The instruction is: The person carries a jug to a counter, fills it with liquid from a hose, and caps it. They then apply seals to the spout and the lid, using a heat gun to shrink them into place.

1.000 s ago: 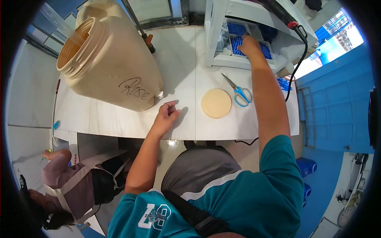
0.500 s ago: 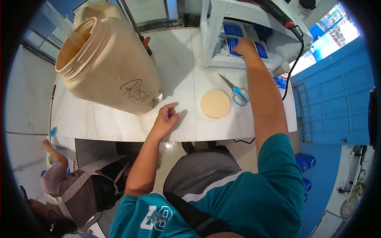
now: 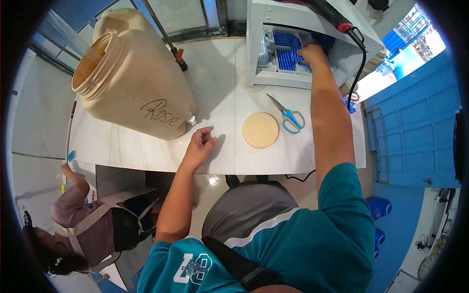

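Note:
My right hand (image 3: 311, 52) reaches into the white cabinet (image 3: 283, 80), its fingers closed at the edge of some blue printed plastic pieces (image 3: 295, 51). These lie in a divided white basket (image 3: 274, 69) inside it. Loosely curled and holding nothing, my left hand (image 3: 199, 146) rests over the white table near its front edge. A large beige jug (image 3: 139, 93) marked "Rosie" lies tilted to its left. Between my hands is a round cream-coloured disc (image 3: 260, 130). Scissors (image 3: 289, 116) with blue handles lie beside the disc, blades apart from it.
A black-and-red tool (image 3: 337, 22) with a black cord lies on top of the cabinet. A tap with an orange handle (image 3: 180, 54) stands behind the jug. At the left, another person (image 3: 93, 215) in an apron works. A blue door (image 3: 415, 132) is at the right.
Inside the cabinet, my right hand has shifted slightly right, and more blue pieces show beside its fingers. The left hand stays nearly in place. My view has shifted a little.

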